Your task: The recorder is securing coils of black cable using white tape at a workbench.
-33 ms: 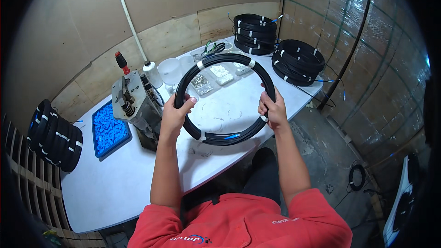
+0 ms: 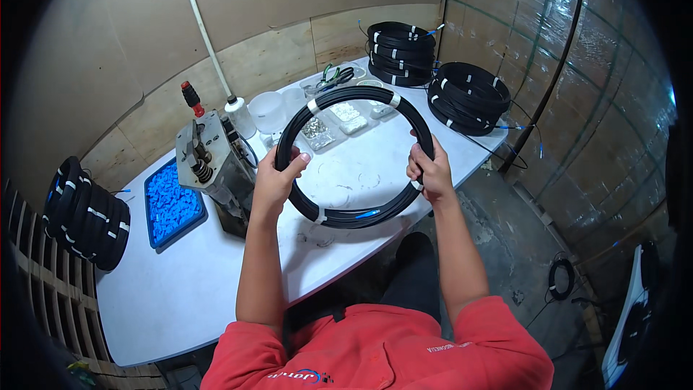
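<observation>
A coil of black cable (image 2: 354, 92) is held up above the near part of a white counter (image 2: 159, 303), its ring turned toward the wearer and bound by 4 white bands, with a blue-tipped connector (image 2: 369, 214) lying along its lower curve. The left hand (image 2: 276, 177) is closed around the coil's left side, thumb across the front, while the right hand (image 2: 432, 172) grips the opposite side, fingers curled at the inner edge, just above 1 of the bands. Seen through and behind the ring are clear trays (image 2: 326, 149) of small metal and white parts. To the left stands a metal machine (image 2: 208, 155) with a red-and-black handle (image 2: 191, 98) rising behind it, just beside a blue tray (image 2: 182, 237) filled with small blue pieces (image 2: 172, 198). A white-capped bottle (image 2: 241, 119) and a translucent tub (image 2: 267, 112) stand side by side near the wall, with green-handled pliers (image 2: 328, 74) farther right. 2 stacks of black coils (image 2: 401, 58) occupy the far right end, and another banded bundle (image 2: 88, 220) sits at the far left. A smaller black coil (image 2: 561, 279) lies on the gray floor (image 2: 498, 245) at right.
</observation>
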`<state>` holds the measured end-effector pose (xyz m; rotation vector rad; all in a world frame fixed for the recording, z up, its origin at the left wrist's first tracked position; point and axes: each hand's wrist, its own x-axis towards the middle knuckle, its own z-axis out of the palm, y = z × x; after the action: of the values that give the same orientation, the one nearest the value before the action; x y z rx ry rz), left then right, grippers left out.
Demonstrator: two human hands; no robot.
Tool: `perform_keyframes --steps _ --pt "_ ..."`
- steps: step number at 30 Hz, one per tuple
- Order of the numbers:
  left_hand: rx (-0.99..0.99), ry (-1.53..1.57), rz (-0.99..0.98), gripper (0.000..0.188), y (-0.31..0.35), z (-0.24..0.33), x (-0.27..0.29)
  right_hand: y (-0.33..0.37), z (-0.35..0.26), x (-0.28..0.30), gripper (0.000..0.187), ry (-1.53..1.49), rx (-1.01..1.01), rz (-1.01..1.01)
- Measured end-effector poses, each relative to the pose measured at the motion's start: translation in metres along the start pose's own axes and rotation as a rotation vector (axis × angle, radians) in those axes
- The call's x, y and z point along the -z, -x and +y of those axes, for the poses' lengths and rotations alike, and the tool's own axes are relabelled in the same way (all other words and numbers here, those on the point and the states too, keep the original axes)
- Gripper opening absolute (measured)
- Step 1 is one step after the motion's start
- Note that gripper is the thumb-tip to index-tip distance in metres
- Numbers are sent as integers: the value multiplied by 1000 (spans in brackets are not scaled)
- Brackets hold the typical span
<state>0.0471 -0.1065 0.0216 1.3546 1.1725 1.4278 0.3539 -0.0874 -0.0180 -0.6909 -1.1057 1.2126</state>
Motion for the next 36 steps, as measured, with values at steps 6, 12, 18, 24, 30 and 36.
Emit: perform_keyframes --steps 6,12,18,24,30,36 --pt "-140 -248 -73 36 -3 14 -1 -12 -16 9 32 45 29 -164" --pt "-199 -520 -139 34 0 33 -17 -19 -48 -7 37 440 29 -317" --pt "-170 -339 -49 19 -1 20 -15 -34 -69 -12 44 594 86 -400" --pt "-31 202 5 16 -10 -3 -3 -37 -47 5 56 346 132 -299" --pt "130 497 55 20 -15 -10 1 -7 -3 0 74 -41 26 -197" --pt "255 600 120 21 -16 -24 2 1 -4 -28 52 -212 11 -86"
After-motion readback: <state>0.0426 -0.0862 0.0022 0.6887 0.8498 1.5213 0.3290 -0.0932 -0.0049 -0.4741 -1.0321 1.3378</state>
